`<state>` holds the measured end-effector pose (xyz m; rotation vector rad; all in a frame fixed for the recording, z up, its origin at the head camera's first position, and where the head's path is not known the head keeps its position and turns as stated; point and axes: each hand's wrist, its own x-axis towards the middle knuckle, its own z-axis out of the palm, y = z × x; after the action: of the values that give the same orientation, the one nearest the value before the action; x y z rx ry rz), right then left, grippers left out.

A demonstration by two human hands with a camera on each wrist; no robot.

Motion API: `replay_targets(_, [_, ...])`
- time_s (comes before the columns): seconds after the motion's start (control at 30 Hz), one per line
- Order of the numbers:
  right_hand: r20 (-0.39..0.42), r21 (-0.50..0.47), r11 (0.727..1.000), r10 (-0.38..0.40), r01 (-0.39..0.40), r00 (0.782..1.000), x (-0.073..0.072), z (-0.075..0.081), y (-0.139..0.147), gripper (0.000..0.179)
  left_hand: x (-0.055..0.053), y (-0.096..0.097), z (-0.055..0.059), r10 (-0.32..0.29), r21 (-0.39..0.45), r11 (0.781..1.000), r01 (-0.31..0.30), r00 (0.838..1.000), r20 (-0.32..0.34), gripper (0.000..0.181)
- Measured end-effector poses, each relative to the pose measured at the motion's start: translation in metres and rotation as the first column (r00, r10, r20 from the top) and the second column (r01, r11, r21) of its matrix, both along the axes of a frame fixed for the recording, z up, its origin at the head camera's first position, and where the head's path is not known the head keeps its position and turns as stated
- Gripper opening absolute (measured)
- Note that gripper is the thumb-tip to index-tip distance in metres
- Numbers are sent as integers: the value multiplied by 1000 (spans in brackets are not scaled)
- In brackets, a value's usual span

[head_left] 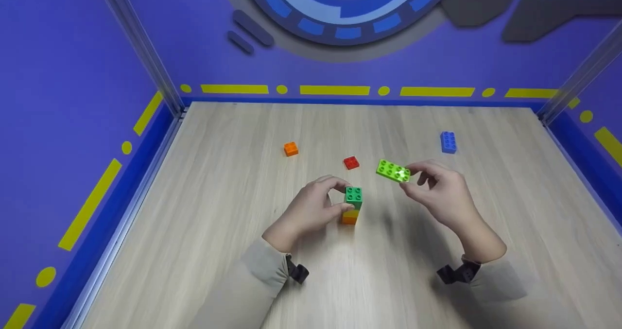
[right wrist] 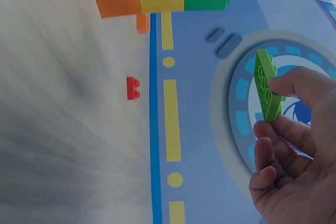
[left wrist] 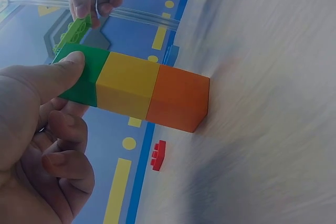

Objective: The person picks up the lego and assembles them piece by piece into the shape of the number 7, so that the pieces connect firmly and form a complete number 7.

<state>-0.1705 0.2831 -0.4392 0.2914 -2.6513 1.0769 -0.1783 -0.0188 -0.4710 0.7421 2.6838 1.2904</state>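
A stack of three bricks stands upright on the table: an orange brick [left wrist: 178, 98] at the bottom, a yellow brick [left wrist: 128, 85] in the middle and a green brick [head_left: 354, 197] on top. My left hand [head_left: 318, 205] pinches the green brick between thumb and fingers. To the right of the stack, my right hand [head_left: 441, 193] holds a thin light-green brick [head_left: 393, 171] by its right end, raised off the table. In the right wrist view its hollow underside shows, tilted, with the thumb [right wrist: 296, 85] on it. Apart from the stack, the light-green brick touches nothing but my right hand.
A small flat red brick [head_left: 351, 162] lies just beyond the stack. Farther back are a small orange brick [head_left: 290, 148] at left and a blue brick [head_left: 448, 142] at right. Blue-purple panels [head_left: 340, 71] wall the wooden table [head_left: 218, 173] at the back and sides.
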Motion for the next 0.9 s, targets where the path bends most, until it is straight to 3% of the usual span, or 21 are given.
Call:
replay_targets(0.3, [42, -36, 997, 76, -74, 996, 5, 1, -21, 27, -1, 0, 0, -8, 14, 1000, 7, 1000, 7, 34])
replay_targets(0.6, [56, -73, 986, 154, -150, 986, 6, -1, -40, 30, -2, -2, -5, 6, 103, 994, -19, 992, 127, 34])
replay_targets(0.9, [38, -82, 973, 221, -218, 974, 6, -7, -54, 29, -4, -2, -7, -16, 147, 989, -8, 986, 166, 33])
